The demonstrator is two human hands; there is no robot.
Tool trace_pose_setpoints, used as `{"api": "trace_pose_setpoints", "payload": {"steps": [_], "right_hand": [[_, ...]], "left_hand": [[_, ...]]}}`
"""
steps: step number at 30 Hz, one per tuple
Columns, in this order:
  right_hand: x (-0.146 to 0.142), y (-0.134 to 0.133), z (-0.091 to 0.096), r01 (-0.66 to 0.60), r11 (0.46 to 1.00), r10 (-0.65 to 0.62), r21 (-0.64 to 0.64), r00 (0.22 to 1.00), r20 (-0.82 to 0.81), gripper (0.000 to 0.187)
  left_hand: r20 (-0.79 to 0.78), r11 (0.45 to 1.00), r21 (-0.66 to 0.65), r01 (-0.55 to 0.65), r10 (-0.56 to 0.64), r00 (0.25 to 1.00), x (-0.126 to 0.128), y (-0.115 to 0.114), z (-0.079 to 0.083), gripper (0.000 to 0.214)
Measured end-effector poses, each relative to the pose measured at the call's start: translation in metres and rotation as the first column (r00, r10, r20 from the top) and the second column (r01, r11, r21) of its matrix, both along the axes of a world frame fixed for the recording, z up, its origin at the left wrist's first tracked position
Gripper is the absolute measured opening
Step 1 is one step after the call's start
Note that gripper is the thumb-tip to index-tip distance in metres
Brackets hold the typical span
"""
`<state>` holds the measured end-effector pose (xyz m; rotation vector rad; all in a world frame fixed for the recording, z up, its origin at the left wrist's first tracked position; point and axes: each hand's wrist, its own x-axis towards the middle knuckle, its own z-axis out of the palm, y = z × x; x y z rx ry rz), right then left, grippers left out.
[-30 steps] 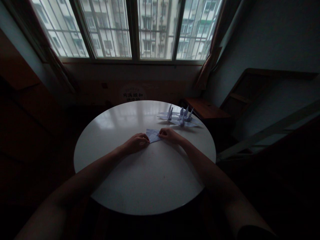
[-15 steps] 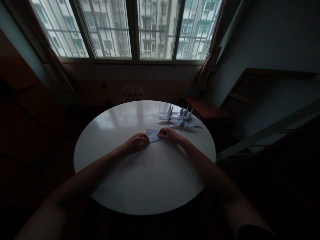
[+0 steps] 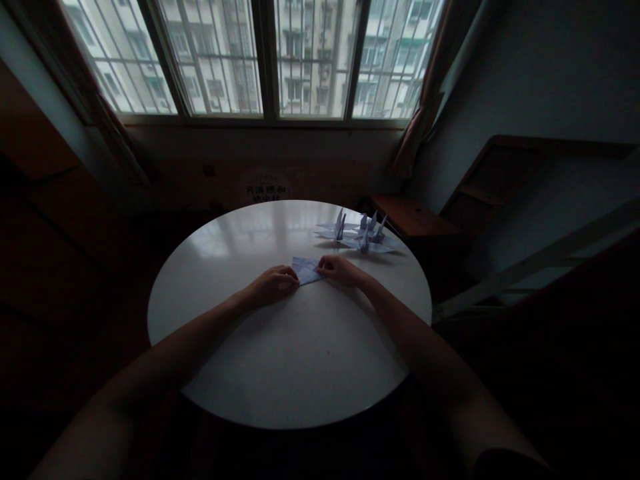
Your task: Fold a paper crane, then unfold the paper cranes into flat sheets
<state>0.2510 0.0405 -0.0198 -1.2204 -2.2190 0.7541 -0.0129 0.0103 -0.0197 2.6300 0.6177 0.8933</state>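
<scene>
A small folded sheet of pale blue paper (image 3: 306,269) lies flat near the middle of the round white table (image 3: 240,267). My left hand (image 3: 273,285) rests on the paper's left corner with its fingers curled and pressed down. My right hand (image 3: 340,269) pinches the paper's right edge with closed fingers. Both forearms reach in from the near edge of the table.
Several finished paper cranes (image 3: 360,235) stand at the table's far right. A barred window (image 3: 260,57) fills the back wall with curtains at both sides. A low wooden shelf (image 3: 413,217) and slanted boards stand to the right. The room is dim.
</scene>
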Motion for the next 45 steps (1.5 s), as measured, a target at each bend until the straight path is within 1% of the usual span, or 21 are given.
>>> {"api": "trace_pose_setpoints", "payload": {"steps": [5, 13, 22, 27, 40, 45], "right_hand": [[0.0003, 0.0014, -0.0023, -0.002, 1.000, 0.002, 0.007, 1.000, -0.014, 0.031], [-0.0014, -0.0019, 0.0029, -0.002, 1.000, 0.002, -0.003, 1.000, -0.008, 0.028], [0.0002, -0.0003, 0.0005, -0.003, 1.000, 0.003, -0.018, 1.000, -0.012, 0.028], [0.0000, 0.0006, -0.0006, -0.002, 1.000, 0.002, 0.000, 1.000, -0.021, 0.028], [-0.0001, 0.0009, -0.0011, -0.001, 1.000, 0.001, 0.002, 1.000, -0.011, 0.033], [0.0001, -0.0001, 0.0001, 0.000, 1.000, -0.001, -0.003, 1.000, -0.018, 0.030]], "left_hand": [[-0.007, 1.000, -0.003, 0.003, -0.003, 1.000, 0.0002, 0.0005, -0.0001, 0.016], [-0.002, 1.000, -0.003, 0.004, -0.004, 1.000, 0.0007, -0.0008, 0.0016, 0.016], [0.002, 1.000, -0.011, 0.000, 0.000, 1.000, 0.0015, -0.0011, 0.0019, 0.017], [0.005, 1.000, -0.021, -0.006, 0.007, 1.000, 0.0021, -0.0023, 0.0037, 0.018], [0.008, 1.000, -0.017, -0.004, 0.004, 1.000, 0.0014, -0.0013, 0.0020, 0.017], [0.004, 1.000, -0.002, -0.011, 0.011, 1.000, 0.0013, -0.0009, 0.0018, 0.017]]}}
